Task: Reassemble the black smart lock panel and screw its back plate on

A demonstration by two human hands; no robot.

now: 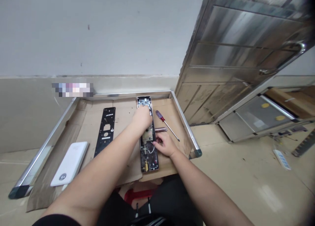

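Brown cardboard point(86, 121) lines the silver-edged tray point(183, 121) — on it a black plate point(105, 130), a white cover point(70, 163), a red-and-blue-handled screwdriver point(166, 124) — beside a steel-grey door point(246, 45).

Long narrow lock body point(148, 144), open side up w/ wiring, circuit bits & a brass part showing inside, lies flat lengthwise on cardboard. Left-hand fingers point(145, 112) rest on its upper section, right-hand fingers point(157, 141) touch its right edge near the middle. Its far end pokes out beyond the left fingers; near end w/ the brass part sits below the right fingers.
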